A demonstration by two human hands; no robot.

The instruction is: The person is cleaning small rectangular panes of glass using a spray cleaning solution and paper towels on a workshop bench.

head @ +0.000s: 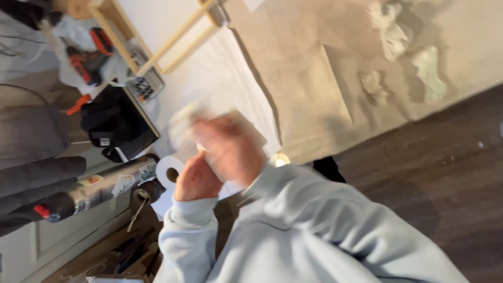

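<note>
We are holding both hands together over a white paper roll [168, 170], which is lying just left of and below our fingers, its hollow core facing us. The left hand [195, 181] is sitting nearer to it than the blurred right hand [230, 149]. We cannot tell whether the fingers are spread or pinching. We are counting one roll, one silver canister [99, 189], and two hands.

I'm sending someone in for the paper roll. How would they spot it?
Start at the long silver cylinder lying at the left. Just past its right end sits the white paper roll, right beside the person's left hand. It is the only round white thing there, with a dark hollow core.
</note>
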